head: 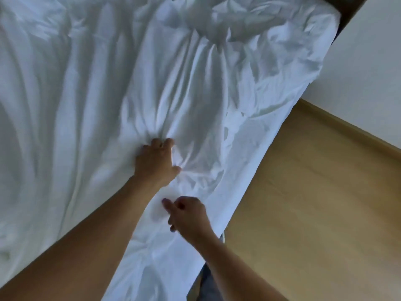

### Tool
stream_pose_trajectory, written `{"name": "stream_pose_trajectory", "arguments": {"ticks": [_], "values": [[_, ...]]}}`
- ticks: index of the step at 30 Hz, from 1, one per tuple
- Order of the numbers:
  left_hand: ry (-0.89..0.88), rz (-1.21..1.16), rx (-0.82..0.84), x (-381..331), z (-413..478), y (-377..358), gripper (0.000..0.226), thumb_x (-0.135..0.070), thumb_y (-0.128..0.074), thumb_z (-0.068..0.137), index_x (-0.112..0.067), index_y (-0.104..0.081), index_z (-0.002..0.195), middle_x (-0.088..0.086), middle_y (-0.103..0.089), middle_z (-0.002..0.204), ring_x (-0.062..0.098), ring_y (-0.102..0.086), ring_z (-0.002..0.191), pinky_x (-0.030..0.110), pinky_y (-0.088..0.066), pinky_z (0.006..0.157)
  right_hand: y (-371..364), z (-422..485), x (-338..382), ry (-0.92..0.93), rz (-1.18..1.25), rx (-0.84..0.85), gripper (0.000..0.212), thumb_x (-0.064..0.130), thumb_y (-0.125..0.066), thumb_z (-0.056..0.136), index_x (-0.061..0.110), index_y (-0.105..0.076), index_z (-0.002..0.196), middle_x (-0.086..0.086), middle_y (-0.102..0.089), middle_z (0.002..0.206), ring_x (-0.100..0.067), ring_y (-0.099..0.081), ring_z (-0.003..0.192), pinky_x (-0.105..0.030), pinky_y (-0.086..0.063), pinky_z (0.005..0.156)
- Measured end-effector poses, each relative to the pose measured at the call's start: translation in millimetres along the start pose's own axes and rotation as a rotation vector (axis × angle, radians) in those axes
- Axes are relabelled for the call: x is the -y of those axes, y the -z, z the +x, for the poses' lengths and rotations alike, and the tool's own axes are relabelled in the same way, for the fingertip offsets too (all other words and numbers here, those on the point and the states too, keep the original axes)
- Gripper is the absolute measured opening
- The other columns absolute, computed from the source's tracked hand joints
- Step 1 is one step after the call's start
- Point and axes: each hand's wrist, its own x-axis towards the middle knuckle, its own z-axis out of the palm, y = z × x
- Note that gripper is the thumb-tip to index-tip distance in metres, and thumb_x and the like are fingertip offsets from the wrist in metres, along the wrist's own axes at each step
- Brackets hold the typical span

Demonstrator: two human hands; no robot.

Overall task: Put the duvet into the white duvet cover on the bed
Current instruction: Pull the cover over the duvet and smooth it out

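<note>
While the duvet cover (pixel 97 83) lies creased across the bed (pixel 349 9), no separate duvet shows; probably it is inside. Left grip (pixel 156 157) bunches fabric near the cover's right edge. Right grip (pixel 186 216), nearer along that edge, is curled; hold unclear. Step, judged: evening the filling. Next: tug toward that edge.

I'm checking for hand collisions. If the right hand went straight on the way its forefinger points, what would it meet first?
The right hand points up and left, so it would likely meet the left forearm first, with only a strip of white duvet cover between. Depth is unclear.
</note>
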Motion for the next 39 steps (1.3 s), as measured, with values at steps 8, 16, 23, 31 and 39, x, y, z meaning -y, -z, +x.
{"name": "stream_pose_trajectory", "arguments": {"ticks": [8,16,23,31,39], "values": [[0.163,-0.193,0.091,29.8,7.2,-26.1,0.031,-0.012,-0.075,0.083,-0.018,-0.072,0.113,0.008,-0.074,0.103,0.036,-0.068,0.099,0.041,-0.052,0.084,239.4,181.5,70.6,-0.324,0.721,-0.610,0.070,0.080,-0.070,0.068,0.014,-0.057,0.092,0.002,-0.061,0.091,-0.024,-0.061,0.084,-0.034,-0.053,0.087],[0.203,0.015,0.328,-72.7,99.5,74.3,0.057,-0.080,-0.065,0.067,-0.042,-0.044,0.103,-0.013,-0.049,0.100,0.015,-0.059,0.098,0.034,-0.052,0.083,335.8,304.6,136.1,-0.292,0.864,-0.381,0.045,0.036,-0.091,0.069,0.012,-0.073,0.102,-0.006,-0.078,0.096,-0.026,-0.076,0.086,-0.046,-0.062,0.081],[0.257,-0.246,-0.057,-241.4,273.4,119.6,0.093,-0.068,-0.075,0.070,-0.024,-0.034,0.142,0.010,-0.053,0.123,0.037,-0.054,0.112,0.045,-0.050,0.085,444.8,375.6,228.4,0.317,0.145,-0.416,0.019,0.031,-0.059,0.088,0.020,-0.058,0.072,0.000,-0.061,0.075,-0.026,-0.064,0.083,-0.045,-0.058,0.089],[0.295,-0.176,0.275,-245.0,273.8,62.4,0.008,-0.033,-0.065,0.087,-0.032,-0.062,0.094,-0.007,-0.073,0.092,0.023,-0.070,0.095,0.034,-0.056,0.078,525.7,411.0,176.4,-0.051,0.513,-0.052,0.057,0.038,-0.092,0.069,0.012,-0.071,0.115,-0.004,-0.076,0.106,-0.022,-0.073,0.099,-0.041,-0.058,0.089],[0.209,0.093,0.293,-271.1,306.9,150.3,0.045,-0.075,-0.057,0.079,-0.030,-0.052,0.073,-0.014,-0.057,0.076,0.008,-0.061,0.074,0.028,-0.046,0.064,538.1,444.2,195.7,-0.014,0.635,-0.077,0.046,0.031,-0.086,0.078,0.023,-0.069,0.119,0.001,-0.076,0.109,-0.021,-0.072,0.103,-0.040,-0.060,0.087]]}}
